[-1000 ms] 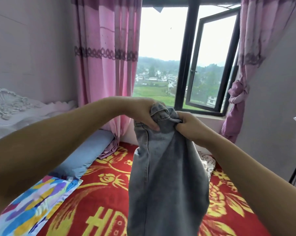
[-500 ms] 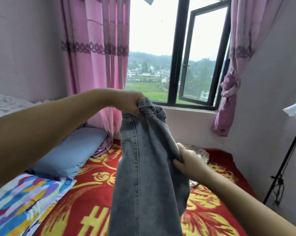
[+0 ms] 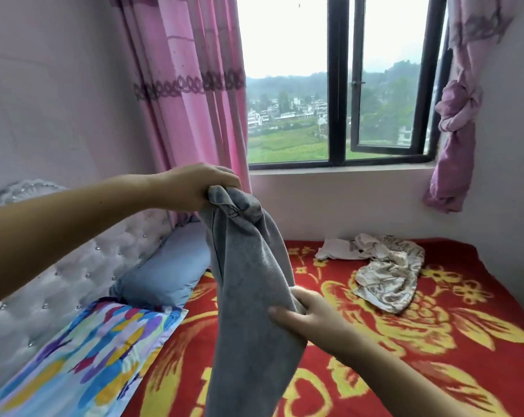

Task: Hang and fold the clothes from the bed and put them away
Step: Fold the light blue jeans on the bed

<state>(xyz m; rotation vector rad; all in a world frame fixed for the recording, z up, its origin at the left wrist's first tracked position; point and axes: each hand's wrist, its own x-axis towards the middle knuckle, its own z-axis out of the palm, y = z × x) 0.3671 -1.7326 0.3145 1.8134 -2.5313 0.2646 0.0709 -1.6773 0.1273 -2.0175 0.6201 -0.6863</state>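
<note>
A pair of grey-blue jeans (image 3: 248, 296) hangs lengthwise in front of me over the bed. My left hand (image 3: 197, 186) grips the bunched waistband at the top. Lower down, my right hand (image 3: 305, 314) holds the right edge of the hanging legs, thumb on the front. The bottom of the jeans runs out of the frame. Farther back on the red and yellow blanket (image 3: 405, 341) lies a crumpled cream patterned garment (image 3: 387, 275) with a white piece (image 3: 336, 251) beside it.
A blue pillow (image 3: 167, 272) and a multicoloured pillow (image 3: 80, 356) lie against the padded headboard (image 3: 53, 260) on the left. Pink curtains (image 3: 194, 85) hang by the window (image 3: 339, 85); a knotted curtain (image 3: 456, 130) hangs at the right wall.
My right hand has slid from the waistband down the jeans to mid-leg. The view has dropped and shifted, showing the crumpled garments at the far side of the bed.
</note>
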